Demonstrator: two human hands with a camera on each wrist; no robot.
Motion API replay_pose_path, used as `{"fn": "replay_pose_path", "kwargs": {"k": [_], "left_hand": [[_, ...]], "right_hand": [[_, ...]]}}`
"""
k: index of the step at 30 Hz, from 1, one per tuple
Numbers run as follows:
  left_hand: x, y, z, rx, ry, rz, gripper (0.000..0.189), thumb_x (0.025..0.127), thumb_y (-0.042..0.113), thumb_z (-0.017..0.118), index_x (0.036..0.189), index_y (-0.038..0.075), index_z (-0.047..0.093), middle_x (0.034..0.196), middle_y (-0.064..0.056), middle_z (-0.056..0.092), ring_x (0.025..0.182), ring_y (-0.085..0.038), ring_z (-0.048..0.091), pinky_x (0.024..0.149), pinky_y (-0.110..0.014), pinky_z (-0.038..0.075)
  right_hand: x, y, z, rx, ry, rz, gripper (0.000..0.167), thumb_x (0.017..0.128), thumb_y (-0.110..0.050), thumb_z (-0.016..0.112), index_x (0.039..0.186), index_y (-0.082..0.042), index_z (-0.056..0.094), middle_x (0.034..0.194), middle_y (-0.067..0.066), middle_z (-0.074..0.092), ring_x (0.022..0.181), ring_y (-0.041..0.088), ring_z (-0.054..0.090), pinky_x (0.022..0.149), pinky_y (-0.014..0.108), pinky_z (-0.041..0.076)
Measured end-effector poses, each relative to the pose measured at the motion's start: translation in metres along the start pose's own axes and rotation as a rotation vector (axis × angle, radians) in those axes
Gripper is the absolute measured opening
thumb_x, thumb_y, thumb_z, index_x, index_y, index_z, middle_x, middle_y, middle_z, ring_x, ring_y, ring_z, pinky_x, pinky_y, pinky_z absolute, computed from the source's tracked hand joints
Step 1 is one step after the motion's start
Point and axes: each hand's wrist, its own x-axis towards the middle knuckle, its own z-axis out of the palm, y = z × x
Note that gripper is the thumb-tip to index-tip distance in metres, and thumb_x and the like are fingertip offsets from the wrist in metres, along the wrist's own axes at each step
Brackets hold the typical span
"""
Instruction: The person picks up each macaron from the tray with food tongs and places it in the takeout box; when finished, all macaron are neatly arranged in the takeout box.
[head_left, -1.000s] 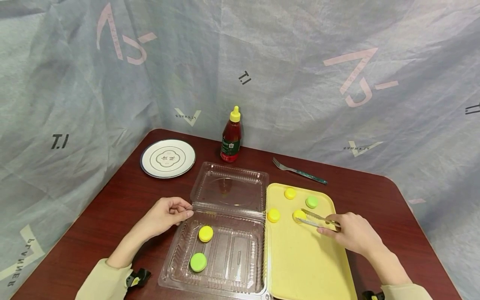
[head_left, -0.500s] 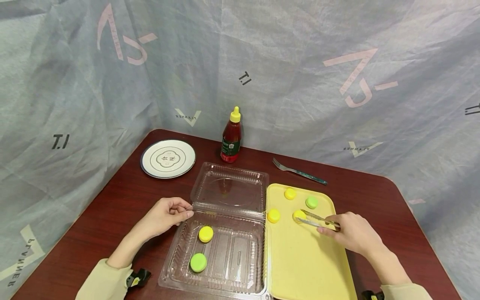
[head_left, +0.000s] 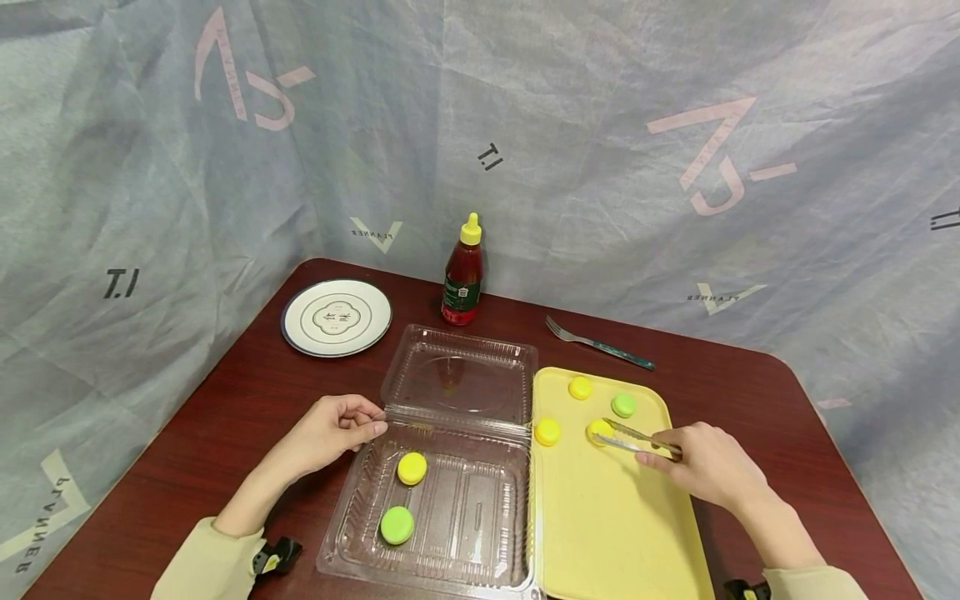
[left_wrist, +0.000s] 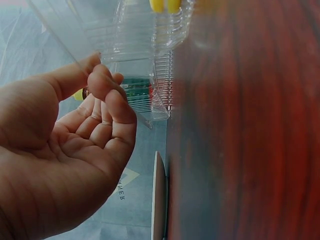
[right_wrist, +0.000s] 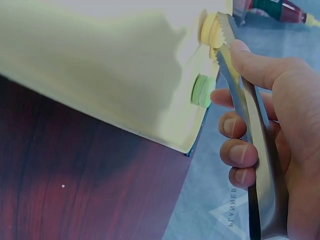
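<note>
In the head view my left hand (head_left: pixel 330 435) pinches the left edge of a clear plastic clamshell container (head_left: pixel 468 533), near its hinge. The container lies open; a yellow macaron (head_left: pixel 412 468) and a green macaron (head_left: pixel 397 525) sit in its base. My right hand (head_left: pixel 712 467) grips metal tongs (right_wrist: pixel 267 175), their serrated tips on either side of a yellow macaron (head_left: pixel 596 430) on the yellow tray (head_left: pixel 615 525). Around it on the tray are two more yellow macarons, one left (head_left: pixel 547 431) and one at the back (head_left: pixel 580 387), plus a green macaron (head_left: pixel 623 404).
Behind the container stands a red sauce bottle (head_left: pixel 463 279) with a yellow cap. A white plate (head_left: pixel 336 317) lies at the back left of the dark red table (head_left: pixel 195 467). Beyond the tray rests a fork (head_left: pixel 600 344). Grey cloth (head_left: pixel 570 142) hangs behind the table.
</note>
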Motion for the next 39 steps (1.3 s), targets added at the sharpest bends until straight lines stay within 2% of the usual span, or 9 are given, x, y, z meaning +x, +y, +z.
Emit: {"fn": "replay_pose_path", "kwargs": {"k": [5,16,22,29,33,36,39], "left_hand": [[0.0,-0.001,0.0,-0.004,-0.004,0.001,0.021,0.091,0.013,0.074,0.103,-0.004,0.07,0.079,-0.006,0.064,0.061,-0.013,0.057,0.058,-0.027,0.051],[0.001,-0.002,0.0,-0.004,-0.008,0.012,0.02,0.091,0.013,0.074,0.102,-0.004,0.07,0.078,-0.006,0.064,0.061,-0.016,0.057,0.056,-0.027,0.05],[0.001,-0.001,-0.001,-0.014,-0.014,0.012,0.02,0.092,0.013,0.074,0.102,-0.004,0.07,0.078,-0.006,0.064,0.061,-0.014,0.057,0.057,-0.027,0.051],[0.0,-0.001,-0.001,-0.006,-0.007,0.01,0.02,0.091,0.013,0.074,0.101,-0.003,0.07,0.077,-0.006,0.064,0.06,-0.015,0.057,0.056,-0.027,0.05],[0.0,-0.001,0.0,-0.001,-0.006,0.009,0.019,0.091,0.012,0.074,0.101,-0.004,0.07,0.077,-0.005,0.063,0.06,-0.014,0.057,0.056,-0.027,0.051],[0.0,-0.001,0.0,0.0,-0.006,0.009,0.02,0.091,0.012,0.074,0.101,-0.004,0.07,0.077,-0.005,0.063,0.06,-0.014,0.057,0.056,-0.027,0.051],[0.001,-0.001,-0.001,-0.002,-0.008,0.008,0.02,0.091,0.013,0.074,0.102,-0.004,0.07,0.077,-0.005,0.063,0.061,-0.014,0.057,0.056,-0.027,0.051]], "right_hand": [[0.001,-0.004,-0.005,-0.007,0.009,-0.015,0.032,0.086,-0.048,0.076,0.067,-0.034,0.054,0.056,-0.018,0.016,0.054,0.001,0.018,0.049,0.023,0.017],[0.002,-0.01,-0.01,-0.007,0.013,-0.021,0.031,0.085,-0.048,0.076,0.068,-0.034,0.055,0.057,-0.016,0.014,0.055,0.001,0.015,0.05,0.023,0.015],[0.004,-0.015,-0.014,-0.016,0.032,-0.044,0.042,0.085,-0.047,0.077,0.062,-0.032,0.046,0.058,-0.017,0.012,0.056,0.001,0.014,0.05,0.023,0.014],[0.006,-0.023,-0.02,-0.022,0.032,-0.058,0.037,0.085,-0.05,0.076,0.065,-0.033,0.05,0.054,-0.019,0.016,0.052,-0.001,0.018,0.048,0.022,0.017],[0.008,-0.029,-0.024,-0.029,0.042,-0.072,0.042,0.086,-0.051,0.074,0.062,-0.032,0.046,0.053,-0.02,0.016,0.051,-0.001,0.02,0.048,0.022,0.019],[0.009,-0.034,-0.027,-0.031,0.042,-0.075,0.039,0.086,-0.052,0.074,0.063,-0.032,0.049,0.053,-0.02,0.018,0.052,-0.001,0.021,0.047,0.022,0.02],[0.01,-0.038,-0.03,-0.027,0.04,-0.079,0.026,0.086,-0.052,0.074,0.073,-0.032,0.065,0.05,-0.021,0.022,0.051,-0.001,0.025,0.047,0.023,0.023]]}}
